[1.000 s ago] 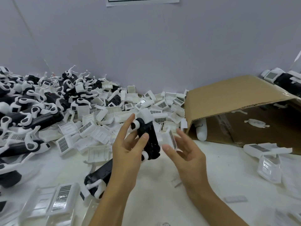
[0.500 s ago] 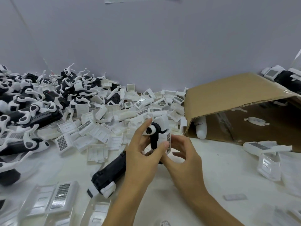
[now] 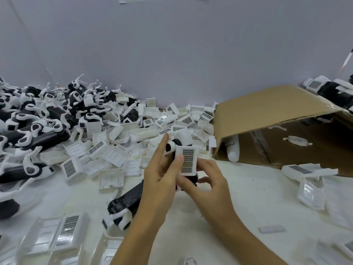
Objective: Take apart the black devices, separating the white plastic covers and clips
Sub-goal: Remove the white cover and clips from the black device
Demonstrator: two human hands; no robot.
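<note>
- Left hand (image 3: 162, 175) — centre of the frame, raised above the white table surface (image 3: 248, 197); thumb pressed on the face of a white rectangular plastic cover with a dark printed grid label (image 3: 186, 161), index finger extended upward beside the device.
- Right hand (image 3: 204, 180) — just right of the left hand, fingers curled round the lower end of the same assembly, gripping it.
- Black oblong device with white end clips (image 3: 174, 145) — held upright between both hands, mostly hidden behind the cover.
- Second black ribbed device with a white clip at its near end (image 3: 126, 201) — lying on the table below the left forearm.
- Pile of loose white covers (image 3: 133, 138) — centre left, against the wall.
- Heap of black devices with white clips (image 3: 34, 119) — upper left of the frame.
- Brown cardboard box lying on its side (image 3: 267, 111) — right of the frame, open towards the camera.
</note>
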